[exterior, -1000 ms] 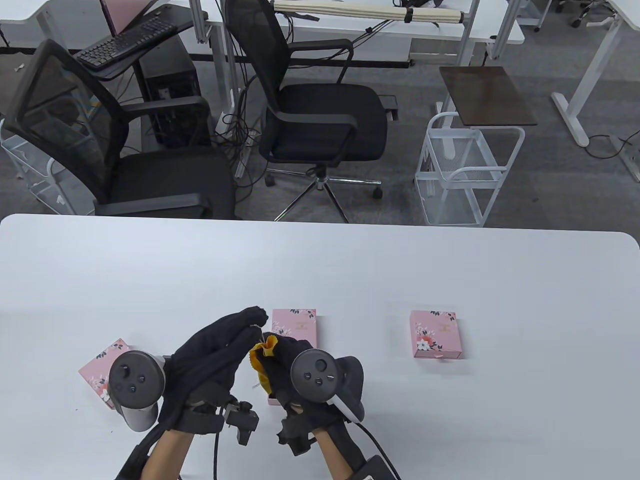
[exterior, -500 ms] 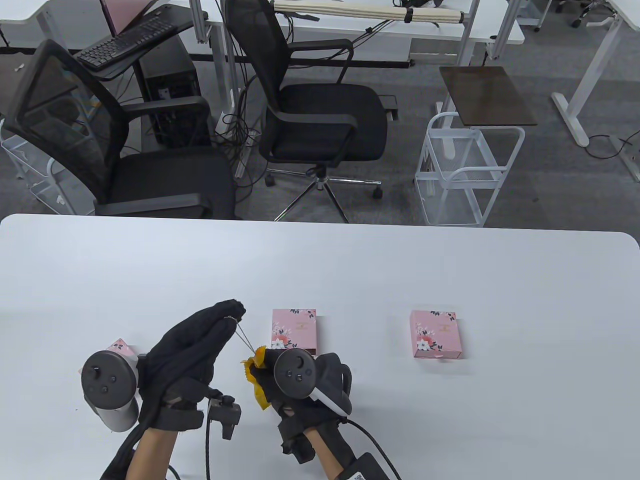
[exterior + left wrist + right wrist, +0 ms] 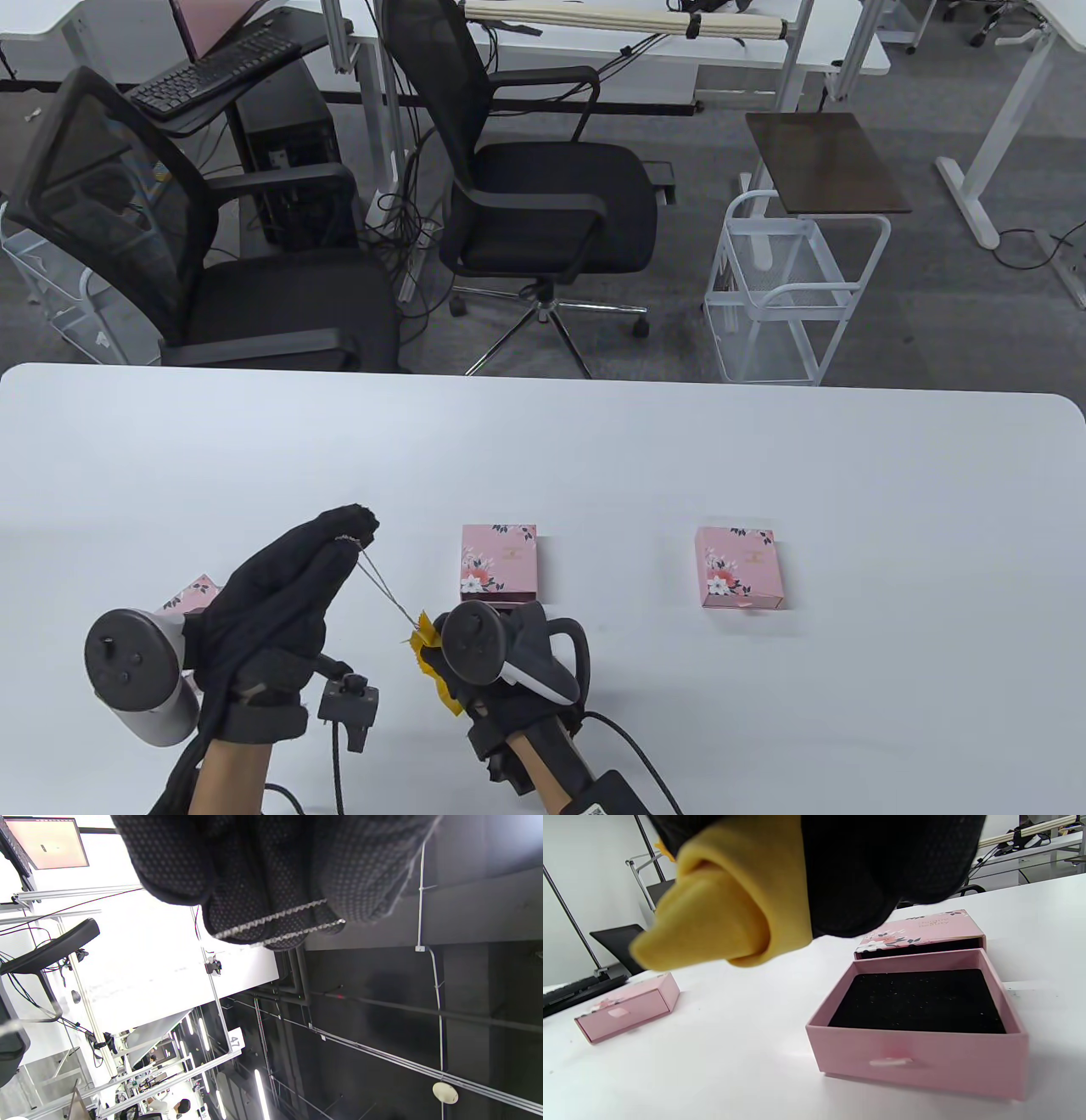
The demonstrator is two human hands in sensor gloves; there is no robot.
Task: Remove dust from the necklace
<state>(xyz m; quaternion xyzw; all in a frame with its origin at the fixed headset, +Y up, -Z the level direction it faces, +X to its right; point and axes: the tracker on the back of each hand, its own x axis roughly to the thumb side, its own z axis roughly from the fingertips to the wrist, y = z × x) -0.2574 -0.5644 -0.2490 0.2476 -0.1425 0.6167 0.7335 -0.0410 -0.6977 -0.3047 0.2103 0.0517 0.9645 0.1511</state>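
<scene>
Fingers [image 3: 352, 531] of my left hand [image 3: 271, 611] pinch the necklace [image 3: 386, 587]; right hand [image 3: 492, 679] grips yellow cloth [image 3: 428, 662] around it; overpulling could snap it.

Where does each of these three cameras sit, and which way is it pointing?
Table view: high, looking down at the table and office chairs; shows both gloved hands, left hand and right hand, with a chain between them.
Left wrist view: on the left wrist, tilted towards the ceiling; shows fingers pinching the chain.
Right wrist view: on the right wrist, low over the table; shows the glove gripping a yellow cloth above an open box.
Shared: chain, cloth.
</scene>
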